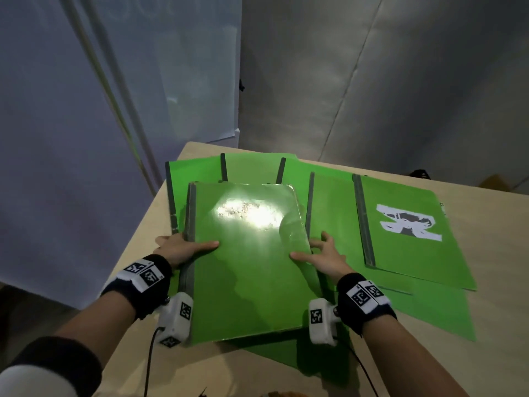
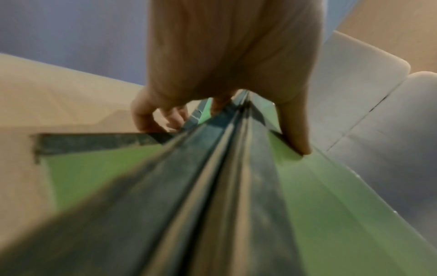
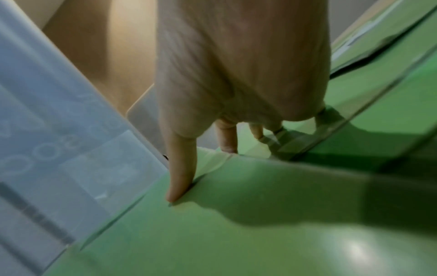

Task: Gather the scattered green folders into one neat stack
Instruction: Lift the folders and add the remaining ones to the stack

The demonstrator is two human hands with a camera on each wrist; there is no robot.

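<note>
A small stack of green folders [image 1: 246, 270] with dark spines is held tilted just above the table, in front of me. My left hand [image 1: 183, 249] grips its spine side, thumb on the top cover and fingers underneath; the left wrist view shows the stacked folder spines [image 2: 227, 186] running away from that hand [image 2: 224, 74]. My right hand [image 1: 323, 257] grips the open right edge, thumb on top, fingers spread below, as the right wrist view shows of the hand [image 3: 236, 84] and top cover [image 3: 236, 233]. Several more green folders lie fanned on the table behind and to the right, one with a white-and-black label [image 1: 409, 223].
The light wooden table [image 1: 486, 353] ends at its left edge close to my left hand and at a far edge behind the folders. Grey and bluish wall panels [image 1: 372, 81] stand behind it. A dark object [image 1: 419, 173] sits at the far right edge.
</note>
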